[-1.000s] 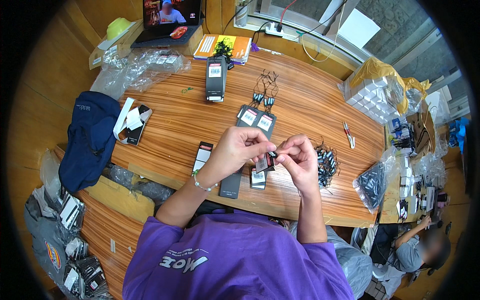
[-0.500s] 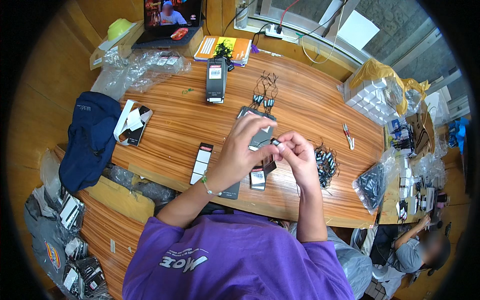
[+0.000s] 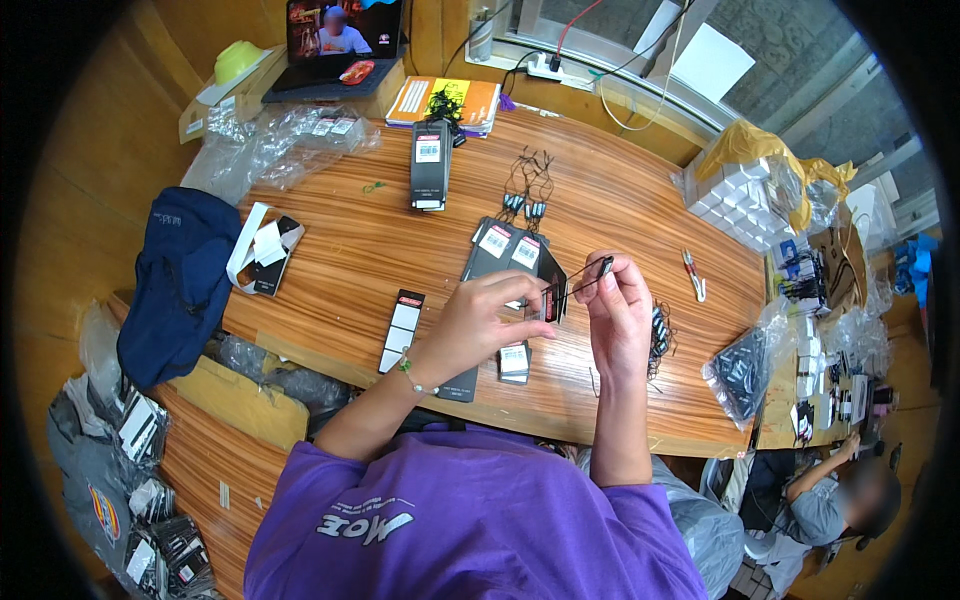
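My right hand (image 3: 620,300) is closed, pinching a small black string-tag clasp (image 3: 606,266) between thumb and fingers. From it a thin black cord (image 3: 580,281) runs taut to the curled fingertips of my left hand (image 3: 495,312), whose thumb sticks out below. A dark hang tag (image 3: 551,288) with a red patch stands tilted just behind the cord; whether they are joined I cannot tell. Grey hang tags (image 3: 490,262) with white labels lie beyond my left hand. Under its fingers is a small stack of labelled tags (image 3: 514,362), partly covered.
Corded clasps (image 3: 525,207) lie beyond the grey tags, and more (image 3: 660,335) sit right of my right hand. A label strip (image 3: 402,325), tag stack (image 3: 430,165), snips (image 3: 694,275) and bagged black pieces (image 3: 742,375) surround the work. Another person (image 3: 825,505) sits at far right.
My hands have moved apart, the right one going right and up with the clasp, drawing the cord straight. The left hand has lowered, uncovering more of the grey tags.
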Available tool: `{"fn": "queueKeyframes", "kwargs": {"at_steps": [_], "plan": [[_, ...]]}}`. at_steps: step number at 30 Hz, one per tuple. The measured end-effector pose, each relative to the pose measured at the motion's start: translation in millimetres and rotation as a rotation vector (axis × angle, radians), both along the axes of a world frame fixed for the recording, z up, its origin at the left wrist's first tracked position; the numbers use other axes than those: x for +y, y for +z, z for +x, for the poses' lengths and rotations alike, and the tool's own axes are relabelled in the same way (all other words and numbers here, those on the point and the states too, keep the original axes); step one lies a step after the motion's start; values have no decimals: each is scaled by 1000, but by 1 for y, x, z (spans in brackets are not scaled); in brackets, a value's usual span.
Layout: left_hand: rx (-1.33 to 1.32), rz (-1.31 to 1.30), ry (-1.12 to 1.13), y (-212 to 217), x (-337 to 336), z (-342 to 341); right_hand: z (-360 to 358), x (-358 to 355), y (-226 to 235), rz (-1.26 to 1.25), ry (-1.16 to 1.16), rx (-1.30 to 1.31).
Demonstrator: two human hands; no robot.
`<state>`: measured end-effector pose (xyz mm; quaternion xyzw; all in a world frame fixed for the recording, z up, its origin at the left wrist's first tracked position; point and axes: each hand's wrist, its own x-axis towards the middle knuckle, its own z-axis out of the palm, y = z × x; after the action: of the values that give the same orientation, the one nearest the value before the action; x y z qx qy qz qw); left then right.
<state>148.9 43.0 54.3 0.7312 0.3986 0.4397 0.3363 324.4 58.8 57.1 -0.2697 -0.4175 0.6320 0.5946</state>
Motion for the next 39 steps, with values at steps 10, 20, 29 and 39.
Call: {"fn": "queueKeyframes", "kwargs": {"at_steps": [10, 20, 29, 39], "plan": [[-14, 173, -11, -4, 5, 7, -12, 3, 5, -92, 165, 360], [-532, -459, -284, -17, 0, 13, 3, 15, 0, -70, 23, 327], [-306, -447, -436, -10, 9, 0, 15, 31, 8, -38, 21, 129], [-259, -504, -247, -52, 70, -9, 46, 114, 17, 89, -200, -86]]}}
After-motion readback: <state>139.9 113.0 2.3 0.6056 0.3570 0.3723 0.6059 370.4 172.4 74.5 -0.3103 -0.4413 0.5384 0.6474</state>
